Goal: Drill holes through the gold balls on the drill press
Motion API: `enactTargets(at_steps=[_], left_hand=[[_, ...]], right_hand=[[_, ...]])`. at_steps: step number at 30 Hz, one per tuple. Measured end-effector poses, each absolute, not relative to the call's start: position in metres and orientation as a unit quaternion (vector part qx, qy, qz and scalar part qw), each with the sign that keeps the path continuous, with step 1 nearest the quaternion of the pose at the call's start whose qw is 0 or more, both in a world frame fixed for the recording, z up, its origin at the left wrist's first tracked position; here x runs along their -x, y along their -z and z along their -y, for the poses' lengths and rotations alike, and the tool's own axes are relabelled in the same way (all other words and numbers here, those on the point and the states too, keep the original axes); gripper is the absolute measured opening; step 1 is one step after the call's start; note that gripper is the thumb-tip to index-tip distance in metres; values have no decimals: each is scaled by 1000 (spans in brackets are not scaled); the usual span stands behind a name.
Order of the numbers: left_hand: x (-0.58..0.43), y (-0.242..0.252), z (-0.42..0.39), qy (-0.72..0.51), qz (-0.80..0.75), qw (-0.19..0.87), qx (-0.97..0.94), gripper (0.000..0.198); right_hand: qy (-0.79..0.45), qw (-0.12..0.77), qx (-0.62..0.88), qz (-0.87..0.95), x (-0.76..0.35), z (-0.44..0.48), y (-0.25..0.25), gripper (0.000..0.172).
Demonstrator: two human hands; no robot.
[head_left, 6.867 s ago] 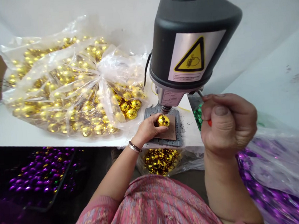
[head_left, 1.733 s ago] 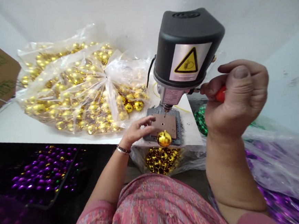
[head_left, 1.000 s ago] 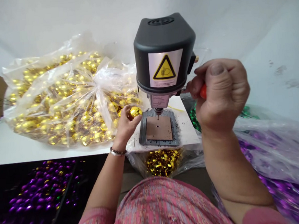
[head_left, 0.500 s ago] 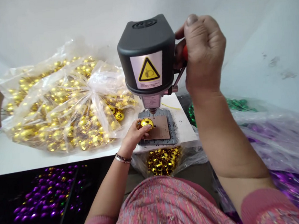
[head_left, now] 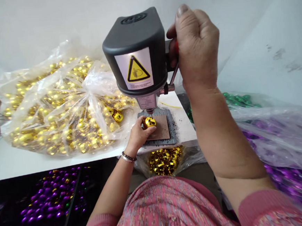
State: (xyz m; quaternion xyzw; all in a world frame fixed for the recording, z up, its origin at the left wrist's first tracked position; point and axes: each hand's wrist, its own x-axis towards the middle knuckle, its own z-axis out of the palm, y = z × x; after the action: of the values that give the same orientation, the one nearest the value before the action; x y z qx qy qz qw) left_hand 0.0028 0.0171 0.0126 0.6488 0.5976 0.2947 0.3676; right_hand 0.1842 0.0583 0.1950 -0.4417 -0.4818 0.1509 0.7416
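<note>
Bag [head_left: 96, 86] of gold baubles [head_left: 63, 133], tray [head_left: 73, 199] of purple baubles [head_left: 50, 197]

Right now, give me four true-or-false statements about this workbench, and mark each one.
1. The left hand holds a mirrored gold bauble over the brown pad under the bench drill. True.
2. The right hand lies open, holding nothing. False: it is raised beside the drill head, closed around a red handle.
3. The clear plastic bag of gold baubles lies to the right of the drill. False: it lies to the left.
4. Purple baubles lie in a dark tray below the table edge, at lower left. True.
</note>
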Motion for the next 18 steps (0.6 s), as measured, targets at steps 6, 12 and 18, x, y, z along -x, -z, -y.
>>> enactTargets(at_steps=[6,12,18], left_hand=[[-11,-15,-16,-240,-551,301,-741,62],[-13,-16,-18,-222,-570,345,-712,70],[-12,-8,-20,-241,-562,342,-714,68]], right_hand=[[-148,742,441,483,-183,-58,-194,55],[-164,753,396,499,-185,-55,-190,47],[-156,755,314,554,-181,-14,-173,18]])
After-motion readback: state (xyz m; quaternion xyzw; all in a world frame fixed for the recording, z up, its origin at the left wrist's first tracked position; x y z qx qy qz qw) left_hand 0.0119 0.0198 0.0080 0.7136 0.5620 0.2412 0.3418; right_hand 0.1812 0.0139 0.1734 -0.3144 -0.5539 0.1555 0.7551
